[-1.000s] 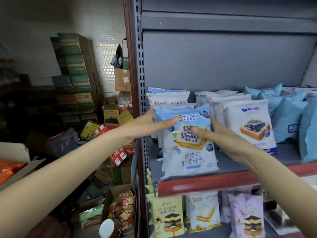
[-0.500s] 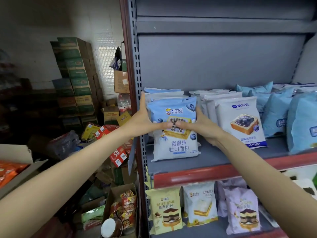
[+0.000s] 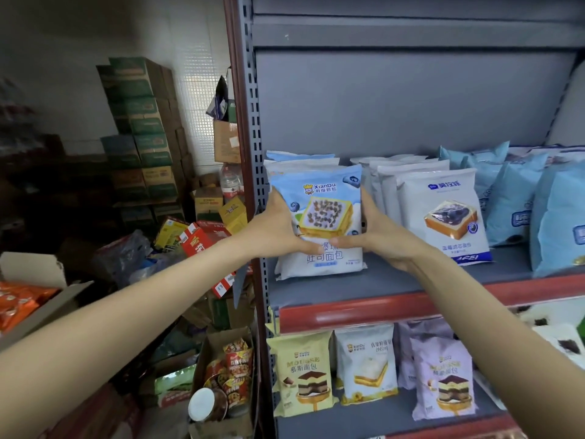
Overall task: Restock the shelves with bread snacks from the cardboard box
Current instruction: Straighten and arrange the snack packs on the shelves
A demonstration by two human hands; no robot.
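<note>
Grey shelf point(image 3: 395, 280) carries upright rows, so your left hand point(image 3: 278, 229) and right hand point(image 3: 376, 232), fingers curled round its sides, stand the bread pack point(image 3: 319, 223) facing out at the left row's front.

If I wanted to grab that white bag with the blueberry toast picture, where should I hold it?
Probably by its two side edges, from the front. The white toast bag stands upright facing out, with more bags packed behind it, and a gap shows on each side, so fingers should fit.
</note>
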